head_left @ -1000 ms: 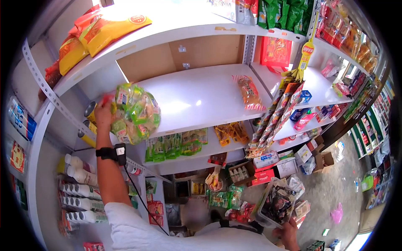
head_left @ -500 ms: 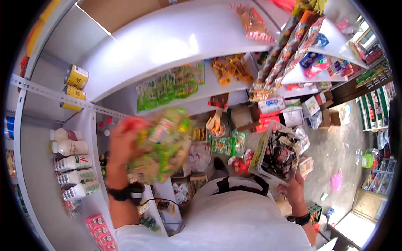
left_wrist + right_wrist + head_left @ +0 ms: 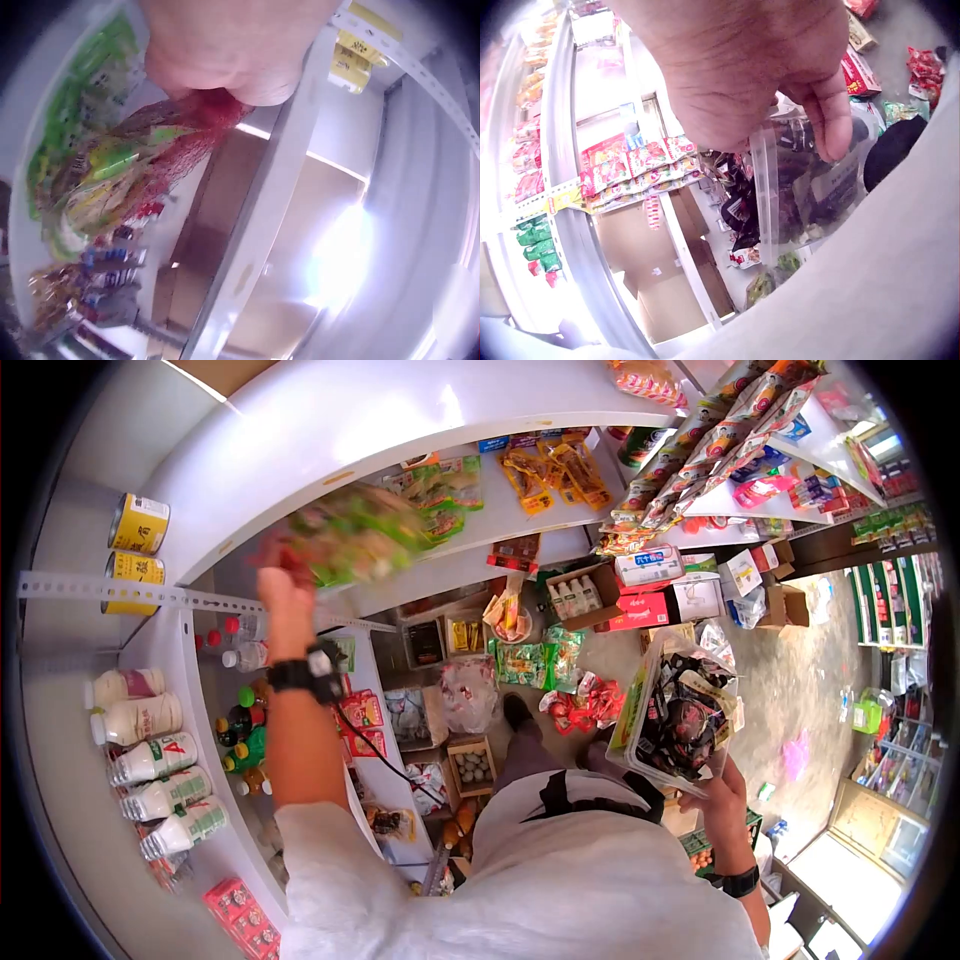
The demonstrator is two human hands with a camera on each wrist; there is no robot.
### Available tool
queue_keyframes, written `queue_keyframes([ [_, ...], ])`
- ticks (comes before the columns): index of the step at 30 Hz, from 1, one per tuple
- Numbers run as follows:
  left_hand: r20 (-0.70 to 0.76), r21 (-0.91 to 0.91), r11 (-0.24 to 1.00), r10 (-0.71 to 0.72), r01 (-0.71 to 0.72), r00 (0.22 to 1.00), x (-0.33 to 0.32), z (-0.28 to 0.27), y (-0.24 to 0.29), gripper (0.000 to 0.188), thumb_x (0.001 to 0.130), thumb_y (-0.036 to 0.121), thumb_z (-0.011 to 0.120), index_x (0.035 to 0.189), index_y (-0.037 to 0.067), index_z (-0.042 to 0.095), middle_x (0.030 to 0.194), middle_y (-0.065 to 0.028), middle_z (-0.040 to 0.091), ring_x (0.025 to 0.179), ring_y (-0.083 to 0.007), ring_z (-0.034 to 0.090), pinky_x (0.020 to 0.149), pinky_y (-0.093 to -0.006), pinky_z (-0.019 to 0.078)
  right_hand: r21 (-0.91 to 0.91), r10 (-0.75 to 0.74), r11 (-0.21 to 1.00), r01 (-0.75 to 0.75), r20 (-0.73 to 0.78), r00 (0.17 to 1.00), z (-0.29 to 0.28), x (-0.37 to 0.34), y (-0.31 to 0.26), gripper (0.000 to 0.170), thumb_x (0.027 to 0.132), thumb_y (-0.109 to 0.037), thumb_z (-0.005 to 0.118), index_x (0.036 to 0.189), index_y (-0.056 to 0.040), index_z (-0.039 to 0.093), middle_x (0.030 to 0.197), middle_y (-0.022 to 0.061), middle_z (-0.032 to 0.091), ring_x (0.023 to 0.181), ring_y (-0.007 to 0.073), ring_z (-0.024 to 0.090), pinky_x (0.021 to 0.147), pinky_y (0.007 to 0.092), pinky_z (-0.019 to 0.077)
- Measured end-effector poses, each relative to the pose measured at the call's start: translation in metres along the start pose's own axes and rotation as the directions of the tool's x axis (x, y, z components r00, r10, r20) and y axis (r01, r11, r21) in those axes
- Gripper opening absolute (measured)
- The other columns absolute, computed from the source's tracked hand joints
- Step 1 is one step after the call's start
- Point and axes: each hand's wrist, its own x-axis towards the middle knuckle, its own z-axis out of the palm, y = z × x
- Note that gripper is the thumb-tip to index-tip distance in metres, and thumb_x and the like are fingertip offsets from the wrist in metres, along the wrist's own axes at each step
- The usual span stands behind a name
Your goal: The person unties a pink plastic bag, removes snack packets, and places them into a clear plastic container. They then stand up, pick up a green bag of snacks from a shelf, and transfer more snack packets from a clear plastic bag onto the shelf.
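Observation:
My left hand [image 3: 288, 592] grips the gathered red top of a mesh bag [image 3: 362, 538] of small green-and-yellow snack packets. Motion blurs the bag at the front of the lower shelf, where it overlaps more green packets [image 3: 455, 485] in the head view. In the left wrist view the red netting [image 3: 176, 150] stretches down from my fist. Low on the right, my right hand [image 3: 722, 812] holds a clear plastic box [image 3: 763, 187] by its wall, with fingers over the rim. Dark wrapped packets [image 3: 685, 715] fill the box, which is tilted near my waist.
White bottles [image 3: 165, 760] and yellow cans [image 3: 140, 523] line the left shelves, beside a perforated metal upright [image 3: 90, 588]. Hanging snack strips [image 3: 700, 455] come down at the upper right. Cartons [image 3: 640, 610] and bagged goods [image 3: 540, 665] crowd the floor by my feet.
My left hand has carried the mesh bag off the upper shelf, down past my front, then forward to the lower shelf. The head view has tilted downward. My right hand still holds the box.

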Motion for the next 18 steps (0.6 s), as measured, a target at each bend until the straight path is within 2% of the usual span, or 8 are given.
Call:
queue_keyframes([
  [4,-0.309,-0.054,0.979,0.171,-0.197,0.936,0.063,-0.004,0.051,0.024,0.104,0.012,0.044,0.108,0.007,0.067,0.092,-0.0053,0.071,0.081,-0.0191,0.068,0.066,-0.0313,0.0582,0.021,0.004,1.0,-0.004,0.009,1.0,0.004,-0.008,-0.003,0.052,0.084,-0.007,0.045,0.135,0.0024,0.053,0.098,0.0138,0.069,0.066,0.0226,0.069,0.059,0.0333,0.0586],
  [6,-0.049,0.233,0.941,0.262,-0.244,0.964,0.123,-0.079,0.034,0.026,0.105,0.013,0.042,0.113,0.007,0.066,0.1,-0.0042,0.069,0.089,-0.0192,0.068,0.07,-0.0323,0.0583,0.026,-0.005,1.0,0.005,-0.009,1.0,0.008,-0.012,-0.002,0.05,0.084,-0.008,0.046,0.133,0.0021,0.054,0.094,0.0131,0.069,0.066,0.0216,0.068,0.06,0.0323,0.058],
  [9,0.434,0.697,0.445,0.361,-0.562,0.825,0.134,-0.129,-0.013,0.02,0.103,0.014,0.048,0.114,0.008,0.064,0.106,-0.0029,0.066,0.091,-0.0175,0.067,0.07,-0.0284,0.0566,0.015,-0.013,1.0,0.013,-0.028,1.0,0.013,-0.012,-0.005,0.052,0.085,-0.009,0.045,0.135,0.0022,0.053,0.09,0.0134,0.07,0.066,0.0219,0.069,0.06,0.0328,0.0577],
  [10,0.166,0.593,0.763,0.196,-0.257,0.966,0.079,-0.076,-0.016,0.017,0.101,0.015,0.054,0.114,0.009,0.064,0.105,-0.0033,0.065,0.095,-0.0167,0.065,0.073,-0.0277,0.0559,-0.003,-0.023,1.0,0.023,-0.02,1.0,0.014,-0.009,-0.004,0.055,0.085,-0.01,0.044,0.138,0.0024,0.052,0.089,0.0141,0.07,0.064,0.0226,0.069,0.059,0.0335,0.0575],
  [11,-0.122,0.3,0.953,0.007,0.03,0.993,0.014,-0.01,-0.017,0.016,0.099,0.017,0.06,0.113,0.01,0.064,0.105,-0.0038,0.064,0.098,-0.016,0.064,0.076,-0.0271,0.0551,-0.02,-0.036,0.999,0.036,-0.012,0.999,0.017,-0.005,-0.004,0.058,0.085,-0.01,0.043,0.141,0.0027,0.05,0.087,0.0148,0.07,0.063,0.0232,0.069,0.058,0.0342,0.0573],
  [13,0.286,0.453,0.89,-0.192,0.044,0.939,-0.054,0.012,-0.068,0.025,0.096,0.026,0.067,0.116,0.011,0.065,0.111,-0.0048,0.065,0.106,-0.0219,0.064,0.086,-0.0404,0.057,-0.042,-0.067,0.997,0.07,0.056,0.996,0.018,0.007,0.0,0.059,0.085,-0.009,0.044,0.143,0.0026,0.049,0.088,0.0147,0.07,0.064,0.0233,0.069,0.058,0.0343,0.0575],
  [15,0.147,0.661,0.649,-0.604,0.376,0.783,-0.166,0.066,-0.081,0.03,0.095,0.022,0.069,0.122,0.01,0.063,0.12,-0.0051,0.064,0.111,-0.0248,0.063,0.091,-0.0446,0.0563,-0.071,-0.104,0.991,0.115,0.141,0.985,0.024,0.017,-0.006,0.06,0.085,-0.006,0.045,0.145,0.0024,0.047,0.09,0.0139,0.07,0.064,0.0228,0.069,0.059,0.0339,0.0584],
  [18,0.405,0.721,0.61,-0.756,0.329,0.515,-0.272,0.066,-0.1,0.068,0.097,0.032,0.072,0.152,0.007,0.041,0.144,-0.0181,0.053,0.122,-0.0256,0.06,0.084,-0.0388,0.0611,-0.108,-0.134,0.98,0.166,0.255,0.958,0.049,0.025,-0.026,0.061,0.086,-0.003,0.043,0.146,0.0022,0.045,0.093,0.013,0.07,0.067,0.022,0.07,0.061,0.0336,0.0593],
])
